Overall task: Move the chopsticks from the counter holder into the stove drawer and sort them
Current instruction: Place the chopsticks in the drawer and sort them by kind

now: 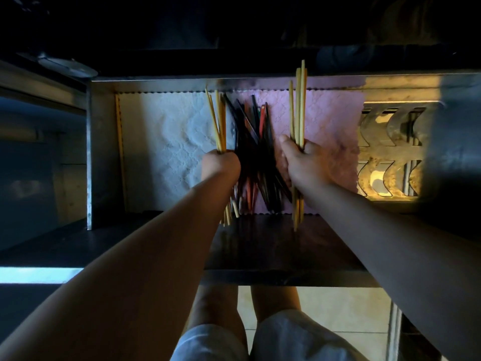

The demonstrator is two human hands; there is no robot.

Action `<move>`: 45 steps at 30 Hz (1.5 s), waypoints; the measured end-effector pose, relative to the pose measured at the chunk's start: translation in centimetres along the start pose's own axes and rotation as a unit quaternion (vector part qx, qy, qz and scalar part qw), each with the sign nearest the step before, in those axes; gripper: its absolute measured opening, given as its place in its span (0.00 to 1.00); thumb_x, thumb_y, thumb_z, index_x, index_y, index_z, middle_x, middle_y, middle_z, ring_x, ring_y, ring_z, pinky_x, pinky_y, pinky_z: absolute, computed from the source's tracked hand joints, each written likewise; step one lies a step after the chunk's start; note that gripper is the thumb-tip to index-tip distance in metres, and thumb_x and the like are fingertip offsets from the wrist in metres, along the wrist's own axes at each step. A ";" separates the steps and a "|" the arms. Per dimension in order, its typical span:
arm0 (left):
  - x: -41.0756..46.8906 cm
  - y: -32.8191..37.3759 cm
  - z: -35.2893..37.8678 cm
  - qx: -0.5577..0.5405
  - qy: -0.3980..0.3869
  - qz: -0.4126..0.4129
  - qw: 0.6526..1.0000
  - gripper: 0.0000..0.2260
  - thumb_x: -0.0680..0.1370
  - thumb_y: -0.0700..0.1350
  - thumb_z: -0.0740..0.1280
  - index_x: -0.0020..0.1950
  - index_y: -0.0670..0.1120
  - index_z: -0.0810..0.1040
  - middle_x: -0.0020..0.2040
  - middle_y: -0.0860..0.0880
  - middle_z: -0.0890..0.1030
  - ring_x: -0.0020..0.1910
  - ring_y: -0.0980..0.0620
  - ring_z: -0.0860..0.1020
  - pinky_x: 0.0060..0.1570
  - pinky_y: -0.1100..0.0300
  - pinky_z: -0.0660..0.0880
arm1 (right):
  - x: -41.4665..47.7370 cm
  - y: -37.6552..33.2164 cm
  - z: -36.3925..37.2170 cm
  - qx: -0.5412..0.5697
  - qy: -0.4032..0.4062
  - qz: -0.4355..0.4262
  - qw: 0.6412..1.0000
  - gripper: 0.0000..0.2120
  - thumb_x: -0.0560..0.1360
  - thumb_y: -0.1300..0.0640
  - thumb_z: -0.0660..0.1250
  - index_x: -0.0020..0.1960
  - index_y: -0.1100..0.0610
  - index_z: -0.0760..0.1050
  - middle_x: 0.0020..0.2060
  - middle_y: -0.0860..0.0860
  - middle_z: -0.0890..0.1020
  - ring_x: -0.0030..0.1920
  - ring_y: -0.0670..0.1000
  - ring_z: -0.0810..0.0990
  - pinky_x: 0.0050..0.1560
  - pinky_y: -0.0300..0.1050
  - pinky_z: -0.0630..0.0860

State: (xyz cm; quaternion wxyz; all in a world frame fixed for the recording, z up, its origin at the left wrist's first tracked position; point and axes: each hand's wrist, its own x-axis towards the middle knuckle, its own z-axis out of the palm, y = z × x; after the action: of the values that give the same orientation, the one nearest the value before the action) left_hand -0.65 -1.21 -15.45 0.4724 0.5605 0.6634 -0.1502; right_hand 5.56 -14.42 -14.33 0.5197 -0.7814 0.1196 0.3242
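Bare forearms, bare knees, pale shorts (286, 340)

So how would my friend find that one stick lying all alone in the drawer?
Look in the open metal drawer, lined with a white cloth on the left side. Along that cloth's far left edge, beside the drawer wall, lies a single pale yellow chopstick. Every other chopstick is in a hand or heaped in the dark pile in the middle.
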 end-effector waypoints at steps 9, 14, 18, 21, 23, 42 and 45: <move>-1.2 -0.1 -0.3 -0.030 -0.060 0.026 0.997 0.09 0.76 0.39 0.59 0.42 0.51 0.77 0.41 0.47 0.85 0.25 0.51 0.72 0.24 0.65 0.68 | -0.6 -1.0 0.3 0.035 -0.030 0.034 0.998 0.19 0.78 0.51 0.64 0.31 0.55 0.67 0.18 0.46 0.67 0.15 0.45 0.64 0.19 0.32 0.60; -1.3 -0.8 -2.6 -0.082 -0.128 -0.026 0.988 0.10 0.80 0.51 0.64 0.49 0.45 0.77 0.36 0.47 0.80 0.24 0.51 0.74 0.26 0.61 0.74 | -1.7 -2.3 1.7 -0.043 -0.140 0.056 0.988 0.14 0.76 0.48 0.66 0.43 0.59 0.76 0.30 0.54 0.78 0.30 0.55 0.77 0.35 0.50 0.76; -0.7 -1.4 -6.2 -0.103 -0.132 -0.010 0.986 0.15 0.81 0.56 0.63 0.49 0.44 0.79 0.33 0.48 0.73 0.21 0.54 0.69 0.22 0.63 0.68 | -3.0 -3.8 3.9 -0.083 -0.176 0.088 0.977 0.15 0.74 0.47 0.67 0.48 0.59 0.76 0.35 0.58 0.80 0.32 0.56 0.79 0.37 0.54 0.78; 0.1 -1.6 -9.3 -0.114 -0.127 -0.018 0.985 0.17 0.81 0.57 0.59 0.51 0.45 0.79 0.34 0.48 0.71 0.20 0.57 0.67 0.21 0.64 0.66 | -3.7 -4.7 6.5 -0.022 -0.189 0.120 0.974 0.09 0.78 0.52 0.65 0.45 0.58 0.74 0.29 0.52 0.73 0.19 0.46 0.68 0.22 0.37 0.67; 1.0 -1.8 -11.3 -0.122 -0.116 -0.039 0.985 0.17 0.81 0.57 0.58 0.52 0.45 0.79 0.36 0.48 0.72 0.20 0.57 0.67 0.21 0.64 0.65 | -4.2 -4.9 8.3 -0.022 -0.196 0.141 0.970 0.11 0.79 0.50 0.63 0.45 0.57 0.75 0.28 0.49 0.70 0.17 0.43 0.64 0.20 0.34 0.61; 8.2 -4.3 -18.5 -0.020 -0.107 0.079 0.991 0.14 0.79 0.38 0.60 0.65 0.46 0.73 0.46 0.48 0.79 0.45 0.47 0.79 0.43 0.53 0.80 | -4.9 -4.0 21.8 -0.034 -0.112 0.194 0.974 0.14 0.75 0.57 0.69 0.59 0.61 0.77 0.51 0.62 0.82 0.49 0.62 0.82 0.47 0.53 0.81; 8.2 -4.5 -18.6 0.000 -0.109 0.090 0.990 0.19 0.79 0.35 0.58 0.69 0.45 0.70 0.52 0.48 0.78 0.49 0.49 0.77 0.38 0.64 0.71 | -4.8 -4.1 22.0 -0.029 -0.122 0.191 0.974 0.10 0.77 0.60 0.67 0.57 0.57 0.78 0.45 0.54 0.81 0.41 0.51 0.80 0.31 0.38 0.77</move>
State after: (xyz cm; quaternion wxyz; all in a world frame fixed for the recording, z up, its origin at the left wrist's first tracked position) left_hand -12.56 15.84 -13.96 0.5533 0.5986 0.5547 -0.1670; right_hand -4.38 6.19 -13.79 0.4355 -0.7137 0.1929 0.5136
